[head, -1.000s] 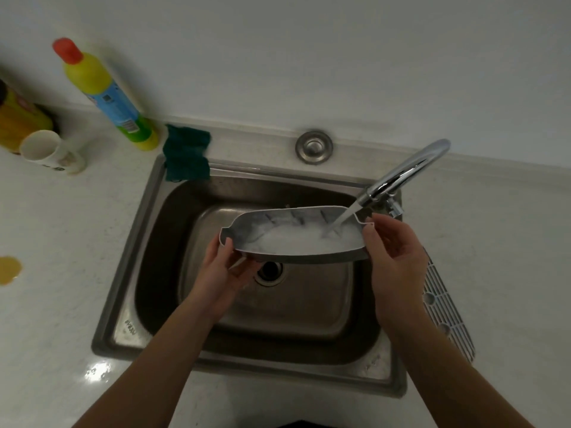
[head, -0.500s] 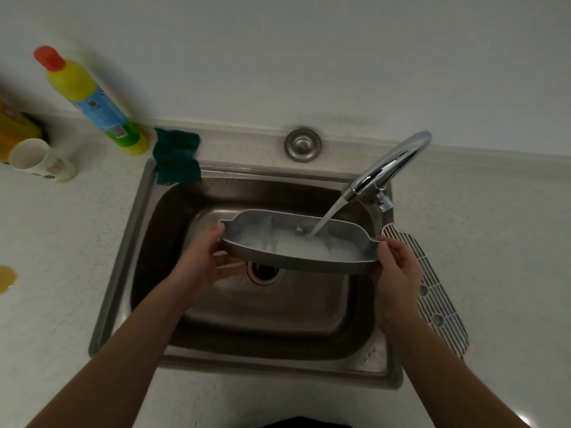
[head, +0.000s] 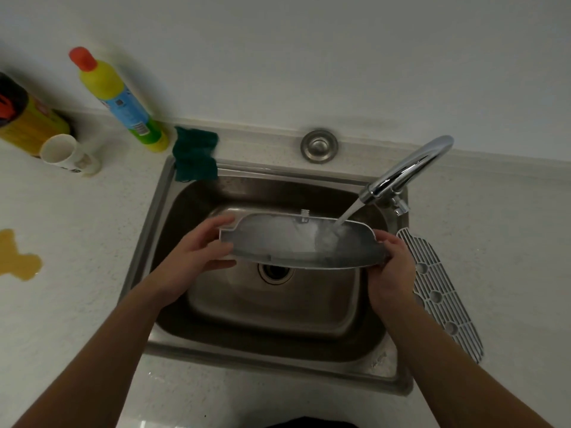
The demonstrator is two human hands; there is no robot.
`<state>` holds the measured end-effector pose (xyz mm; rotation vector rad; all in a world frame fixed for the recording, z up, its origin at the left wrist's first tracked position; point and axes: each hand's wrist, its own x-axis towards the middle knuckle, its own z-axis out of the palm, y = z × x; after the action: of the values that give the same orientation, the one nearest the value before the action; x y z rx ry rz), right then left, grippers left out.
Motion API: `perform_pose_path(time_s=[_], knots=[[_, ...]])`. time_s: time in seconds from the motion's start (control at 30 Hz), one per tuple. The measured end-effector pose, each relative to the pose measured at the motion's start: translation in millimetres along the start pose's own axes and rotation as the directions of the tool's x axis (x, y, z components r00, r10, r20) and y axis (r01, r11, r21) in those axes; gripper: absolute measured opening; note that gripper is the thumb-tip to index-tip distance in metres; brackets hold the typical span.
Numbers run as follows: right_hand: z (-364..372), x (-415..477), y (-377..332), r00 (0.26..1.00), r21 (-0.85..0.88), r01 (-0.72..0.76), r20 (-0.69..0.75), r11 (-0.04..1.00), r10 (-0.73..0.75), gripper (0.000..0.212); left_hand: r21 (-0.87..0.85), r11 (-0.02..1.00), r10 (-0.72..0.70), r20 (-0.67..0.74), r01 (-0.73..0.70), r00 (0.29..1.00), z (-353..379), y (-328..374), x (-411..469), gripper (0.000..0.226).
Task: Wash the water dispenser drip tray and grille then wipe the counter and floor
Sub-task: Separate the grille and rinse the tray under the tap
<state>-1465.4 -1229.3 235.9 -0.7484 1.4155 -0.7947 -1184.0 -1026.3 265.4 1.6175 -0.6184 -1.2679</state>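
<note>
Taking the sink (head: 160,230) as the landmark, far to its left a brown puddle (head: 18,257) sits on the counter (head: 77,304); it looks to be part of the wiping job, and a wet forearm swinging that way could smear it wider. Behind the sink's left rear corner stand a dark can (head: 21,122), a white cup (head: 66,154) and a yellow bottle (head: 120,100), and a green cloth (head: 194,154) hangs over that corner's rim, near enough to the bottle that a hasty grab for it might tip the bottle over. Over the middle of the sink, above the drain (head: 275,271), the drip tray (head: 296,245) is held with its hollow tilted toward the person. The left hand (head: 197,257) has fingers curled around the tray's left end, and the right hand (head: 391,270) pinches its right end, thumb on top. Both grips are narrow edge holds on wet plastic, so the tray could slip and drop into the basin. From the tap (head: 408,171) at the sink's right rear, the stream strikes the tray's right side, and at this tilt it may well splash out over the rim onto the counter or floor. The grille (head: 438,291) lies along the sink's right edge, apparently unwashed, where a moving right elbow could knock it off.
</note>
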Motion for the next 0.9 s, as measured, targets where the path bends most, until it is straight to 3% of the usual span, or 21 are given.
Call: perform_pose_path(time_s=[0.1, 0.17, 0.3, 0.43, 0.57, 0.73, 0.8, 0.83, 0.9], knots=[[-7, -2, -14, 0.991, -0.033, 0.136, 0.019, 0.99, -0.136, 0.03, 0.086, 0.991, -0.106, 0.084, 0.099, 0.991, -6, -22, -1, 0.067], [-9, -3, -20, 0.972, -0.099, 0.233, 0.044, 0.967, -0.23, 0.029, 0.137, 0.977, -0.183, 0.131, 0.165, 0.974, -5, -36, 0, 0.066], [-11, -3, -24, 0.946, -0.121, 0.317, 0.106, 0.941, -0.305, 0.028, -0.012, 0.977, -0.208, 0.151, 0.213, 0.966, 1, -60, 7, 0.06], [-13, 4, -17, 0.968, -0.1, 0.241, 0.091, 0.965, -0.233, 0.03, -0.183, 0.96, -0.188, 0.133, 0.211, 0.973, 1, -61, 4, 0.053], [-6, 6, -11, 0.98, 0.005, 0.102, 0.17, 0.995, -0.101, 0.034, -0.244, 0.966, -0.095, -0.034, 0.084, 0.995, -10, -45, -1, 0.06], [5, 20, -9, 0.947, -0.251, 0.013, 0.313, 0.968, 0.069, 0.033, -0.14, 0.981, 0.101, -0.204, -0.131, 0.974, -30, -15, -9, 0.063], [8, 29, -14, 0.937, -0.483, 0.112, 0.343, 0.868, 0.07, 0.026, -0.03, 0.984, 0.164, -0.238, -0.176, 0.957, -32, -3, -12, 0.055], [7, 35, -17, 0.923, -0.611, 0.241, 0.384, 0.754, 0.017, 0.023, 0.055, 0.98, 0.198, -0.244, -0.19, 0.949, -30, 3, -13, 0.053], [4, 45, -24, 0.864, -0.765, 0.484, 0.495, 0.425, -0.094, 0.025, 0.279, 0.941, 0.262, -0.244, -0.191, 0.934, -23, 12, -14, 0.055]])
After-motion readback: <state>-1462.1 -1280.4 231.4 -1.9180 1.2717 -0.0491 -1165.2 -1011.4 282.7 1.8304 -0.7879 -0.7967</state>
